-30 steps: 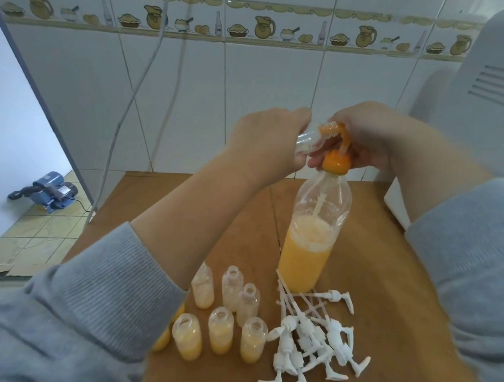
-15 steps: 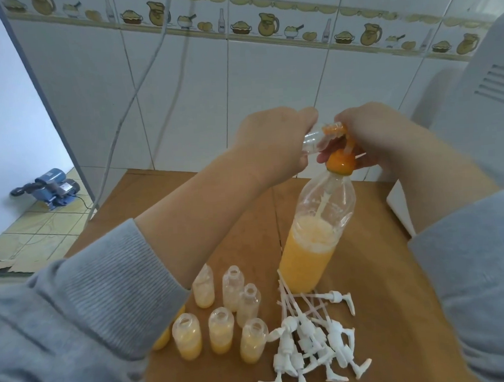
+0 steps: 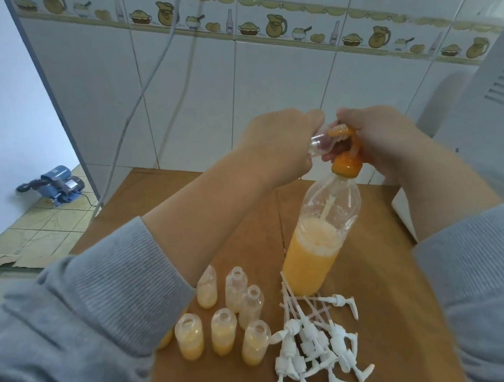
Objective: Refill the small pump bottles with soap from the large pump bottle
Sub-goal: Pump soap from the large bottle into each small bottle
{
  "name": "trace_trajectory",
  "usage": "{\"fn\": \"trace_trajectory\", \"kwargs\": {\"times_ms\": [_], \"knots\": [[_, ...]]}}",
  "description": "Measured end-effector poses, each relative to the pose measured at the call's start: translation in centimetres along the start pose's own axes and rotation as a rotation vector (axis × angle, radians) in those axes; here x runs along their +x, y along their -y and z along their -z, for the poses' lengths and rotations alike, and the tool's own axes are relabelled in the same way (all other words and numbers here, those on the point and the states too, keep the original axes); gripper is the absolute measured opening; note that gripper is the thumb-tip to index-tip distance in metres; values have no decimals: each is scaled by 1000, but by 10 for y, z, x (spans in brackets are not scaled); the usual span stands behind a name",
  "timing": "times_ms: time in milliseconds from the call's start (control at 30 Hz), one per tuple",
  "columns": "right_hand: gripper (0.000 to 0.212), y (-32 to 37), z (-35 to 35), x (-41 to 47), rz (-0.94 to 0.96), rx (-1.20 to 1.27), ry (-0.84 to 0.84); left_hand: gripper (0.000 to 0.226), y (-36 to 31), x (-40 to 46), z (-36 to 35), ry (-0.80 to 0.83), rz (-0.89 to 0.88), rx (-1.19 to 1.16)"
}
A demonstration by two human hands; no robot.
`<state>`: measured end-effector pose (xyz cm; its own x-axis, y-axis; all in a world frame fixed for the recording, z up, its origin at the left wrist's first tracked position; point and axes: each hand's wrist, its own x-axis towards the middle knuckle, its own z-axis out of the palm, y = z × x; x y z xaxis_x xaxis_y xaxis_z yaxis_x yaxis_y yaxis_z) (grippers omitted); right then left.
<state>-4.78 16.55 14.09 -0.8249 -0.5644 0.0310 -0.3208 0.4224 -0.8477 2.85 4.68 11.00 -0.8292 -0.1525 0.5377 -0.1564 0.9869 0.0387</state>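
We see the left hand with its grip curled round a small clear bottle, held tilted on its side with the mouth at the orange spout of the large pump bottle. The right hand has its grip closed over the orange pump head, fingers wrapped round the top and back of it. The large bottle stands upright on the wooden surface, a little under half full of orange soap with froth on top, its dip tube showing through the clear upper part. Near its base, on the side towards us, a cluster of small open bottles stands upright, each partly filled with the same orange soap; one at the left is partly hidden by the grey sleeve. Just beside them to the right lies a heap of white pump tops, tubes pointing towards the large bottle. A blue motor sits on the tiled floor at far left.
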Motion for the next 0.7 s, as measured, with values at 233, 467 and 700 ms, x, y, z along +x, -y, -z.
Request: {"fn": "trace_trajectory", "kwargs": {"times_ms": [233, 467, 700], "knots": [[19, -8, -10, -4, -80, 101, -3, 22, -1, -3, -12, 90, 15, -16], [34, -6, 3, -2, 27, 164, 31, 24, -5, 2, 1, 25, -8, 14], [25, -9, -12, 19, -25, -419, -187, 20, -3, -3, -9, 84, 45, -39]]}}
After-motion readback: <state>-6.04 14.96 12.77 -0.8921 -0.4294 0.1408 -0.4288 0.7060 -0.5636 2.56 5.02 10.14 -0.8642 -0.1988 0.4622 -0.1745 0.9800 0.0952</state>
